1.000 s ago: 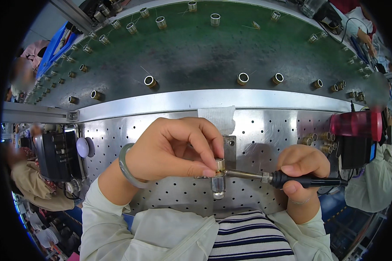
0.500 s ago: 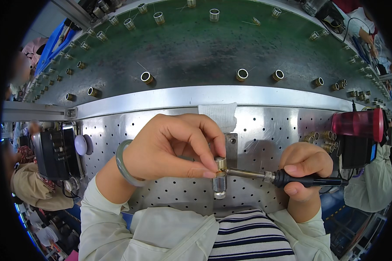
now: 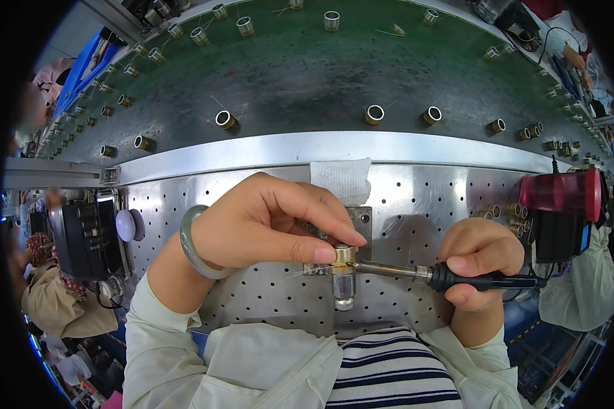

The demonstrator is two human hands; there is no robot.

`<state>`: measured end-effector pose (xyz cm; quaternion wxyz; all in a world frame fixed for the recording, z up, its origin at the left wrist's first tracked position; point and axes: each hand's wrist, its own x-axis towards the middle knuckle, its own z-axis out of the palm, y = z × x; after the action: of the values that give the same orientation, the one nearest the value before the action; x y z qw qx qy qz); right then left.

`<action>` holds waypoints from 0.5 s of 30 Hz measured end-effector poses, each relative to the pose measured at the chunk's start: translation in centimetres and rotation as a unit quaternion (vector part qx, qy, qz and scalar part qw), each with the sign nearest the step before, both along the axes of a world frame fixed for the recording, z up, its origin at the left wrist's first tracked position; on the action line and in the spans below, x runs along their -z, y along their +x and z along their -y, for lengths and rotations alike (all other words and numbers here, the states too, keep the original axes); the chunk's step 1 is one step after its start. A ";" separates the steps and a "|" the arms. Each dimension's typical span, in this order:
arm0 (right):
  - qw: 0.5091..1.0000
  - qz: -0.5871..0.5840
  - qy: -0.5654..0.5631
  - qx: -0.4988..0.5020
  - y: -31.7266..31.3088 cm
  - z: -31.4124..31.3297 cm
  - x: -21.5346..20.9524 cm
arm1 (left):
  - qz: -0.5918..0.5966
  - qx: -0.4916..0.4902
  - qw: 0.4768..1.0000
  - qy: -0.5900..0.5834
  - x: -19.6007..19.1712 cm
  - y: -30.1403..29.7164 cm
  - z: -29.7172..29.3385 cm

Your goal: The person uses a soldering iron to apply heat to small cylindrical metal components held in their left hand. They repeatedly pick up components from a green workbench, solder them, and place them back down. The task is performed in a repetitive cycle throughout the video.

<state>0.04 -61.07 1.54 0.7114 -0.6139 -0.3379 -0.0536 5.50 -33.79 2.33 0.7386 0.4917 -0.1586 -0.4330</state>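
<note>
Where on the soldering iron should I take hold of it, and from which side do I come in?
Grip the soldering iron by its black handle, coming in from the right, as the right hand does now. It lies roughly level with its bare metal shaft pointing left at the small brass ring pinched in the left hand, so that end is likely hot and crowded.
</note>
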 end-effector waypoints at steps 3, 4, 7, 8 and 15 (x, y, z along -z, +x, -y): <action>1.000 0.003 -0.006 0.001 0.0 0.0 0.0 | -0.003 0.006 1.000 0.009 0.1 0.2 0.0; 1.000 0.003 -0.008 0.002 0.0 0.0 0.0 | -0.007 0.010 1.000 0.014 0.1 0.2 0.0; 1.000 0.014 -0.017 -0.005 0.2 0.1 -0.1 | -0.012 0.009 1.000 0.001 -0.5 0.2 0.0; 1.000 0.015 -0.014 -0.001 0.2 0.0 -0.2 | -0.017 0.009 1.000 0.011 -0.6 0.2 0.0; 0.997 -0.025 0.043 0.052 -0.4 0.6 0.2 | -0.020 0.017 1.000 -0.004 0.3 0.4 0.2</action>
<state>-0.34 -61.65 1.34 0.7419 -0.6003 -0.2850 -0.0896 5.90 -34.02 2.00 0.7365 0.4769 -0.1538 -0.4544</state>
